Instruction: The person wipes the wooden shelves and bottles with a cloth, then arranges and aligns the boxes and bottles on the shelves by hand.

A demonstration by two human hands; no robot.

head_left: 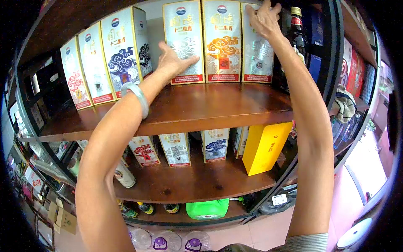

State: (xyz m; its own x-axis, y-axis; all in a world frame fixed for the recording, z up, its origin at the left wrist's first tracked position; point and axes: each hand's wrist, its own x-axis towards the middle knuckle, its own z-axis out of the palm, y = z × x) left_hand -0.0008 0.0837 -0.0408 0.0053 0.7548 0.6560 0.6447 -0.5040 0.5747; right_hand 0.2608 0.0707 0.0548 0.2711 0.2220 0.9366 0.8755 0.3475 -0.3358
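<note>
On the upper wooden shelf [210,101] stand tall boxes with cloud prints. My left hand [173,62] has its thumb and fingers spread at the lower left of the grey-cloud box [184,42], holding nothing. Beside that box stands the orange-cloud box [222,42]. My right hand [265,19] is at the top of the silvery box [257,54] to the right, fingers apart over its upper part. A green bangle [140,98] circles my left wrist. The blue-cloud box [121,50] and two slimmer boxes are left of my left hand.
A dark bottle [297,33] stands right of the silvery box. The lower shelf [193,180] holds more cloud-print boxes, a yellow box [266,149] and a white can [124,175]. Beneath are a green bag [207,208] and clear jugs [168,241]. Dark metal posts frame the shelves.
</note>
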